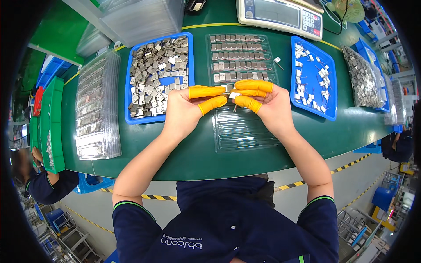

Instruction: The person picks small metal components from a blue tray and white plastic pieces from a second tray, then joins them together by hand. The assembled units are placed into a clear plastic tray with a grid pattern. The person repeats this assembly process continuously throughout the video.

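Yellow finger cots (207, 91) meet over the clear tray (245, 136), a small white-faced part (234, 95) between them.
Head view: left of the tray, a blue bin (191, 57) heaped with metal pieces (149, 87); right of it, a second blue bin (310, 83) of wired pieces (324, 83); beyond it, a scale (272, 15) with a marked keypad (310, 23). Pale lettering crosses the dark shirt (219, 215). Hands cover the tray's middle: the right hand (275, 107) pinches the part; the left hand (185, 109) narrows beside it, its hold unclear.
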A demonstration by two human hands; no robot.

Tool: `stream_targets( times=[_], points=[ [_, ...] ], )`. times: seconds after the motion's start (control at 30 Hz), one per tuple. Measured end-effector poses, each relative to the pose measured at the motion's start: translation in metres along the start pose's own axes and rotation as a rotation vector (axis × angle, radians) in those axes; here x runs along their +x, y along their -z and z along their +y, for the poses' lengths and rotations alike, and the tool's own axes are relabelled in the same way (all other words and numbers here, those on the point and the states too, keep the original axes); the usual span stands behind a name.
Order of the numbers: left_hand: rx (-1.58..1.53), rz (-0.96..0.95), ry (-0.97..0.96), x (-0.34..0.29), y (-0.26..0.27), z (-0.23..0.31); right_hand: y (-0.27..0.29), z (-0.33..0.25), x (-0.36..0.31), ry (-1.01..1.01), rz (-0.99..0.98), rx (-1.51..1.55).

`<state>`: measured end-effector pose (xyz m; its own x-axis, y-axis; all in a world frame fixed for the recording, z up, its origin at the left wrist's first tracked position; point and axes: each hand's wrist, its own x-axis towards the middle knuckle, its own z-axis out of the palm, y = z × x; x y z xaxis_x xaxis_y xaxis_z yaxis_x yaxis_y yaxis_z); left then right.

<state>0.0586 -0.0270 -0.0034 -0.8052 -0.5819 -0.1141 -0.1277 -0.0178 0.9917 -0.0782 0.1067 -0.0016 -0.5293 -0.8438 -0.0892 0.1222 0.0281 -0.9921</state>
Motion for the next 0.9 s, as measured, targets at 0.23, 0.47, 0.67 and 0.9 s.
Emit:
stream_targets(
  times=[0.23,0.47,0.67,0.9],
  points=[
    [-0.041,-0.025,-0.002,0.001,0.0,-0.002,0.003,0.004,0.002,0.012,0.029,-0.046],
    [0.009,-0.025,0.003,-0.001,-0.001,-0.001,0.007,-0.001,0.003,-0.052,0.008,-0.056],
    [0.096,-0.092,-0.052,-0.001,0.002,0.001,0.012,-0.007,0.002,-0.069,-0.049,-0.198],
    [0.063,-0.138,-0.027,-0.004,0.003,0.002,0.013,-0.001,0.0,0.002,-0.1,-0.178]
  ],
)
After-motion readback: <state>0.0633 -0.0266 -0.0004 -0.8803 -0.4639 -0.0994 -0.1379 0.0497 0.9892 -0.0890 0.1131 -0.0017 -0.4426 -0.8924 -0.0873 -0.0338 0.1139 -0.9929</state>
